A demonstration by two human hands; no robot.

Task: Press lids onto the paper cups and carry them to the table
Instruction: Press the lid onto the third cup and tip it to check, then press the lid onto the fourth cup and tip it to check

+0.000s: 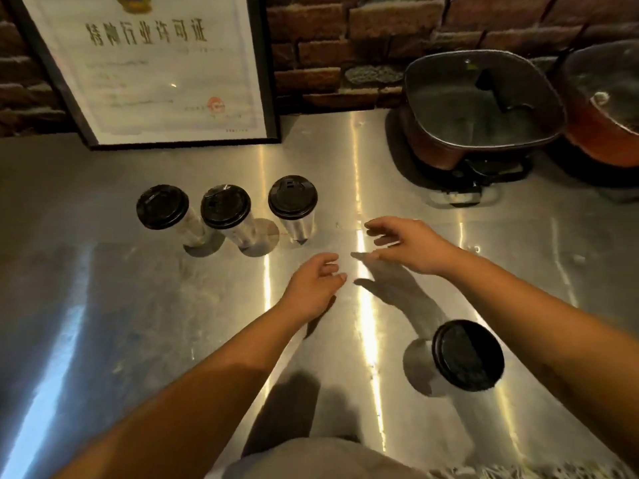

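Lidded cups [225, 216] unlabelled; framed certificate [152, 63] Chinese heading; both hands empty.

Bare steel counter [103, 305] lies between three lidded cups [226, 216] and the near cup [463, 357].

Head view, steeply down onto counter [173, 305]

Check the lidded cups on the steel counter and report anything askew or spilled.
Nothing spilled. All four cups stand lidded. Only the middle cup of the back row looks slightly off: a pale edge shows at its lid's far rim, so it may not be fully seated.
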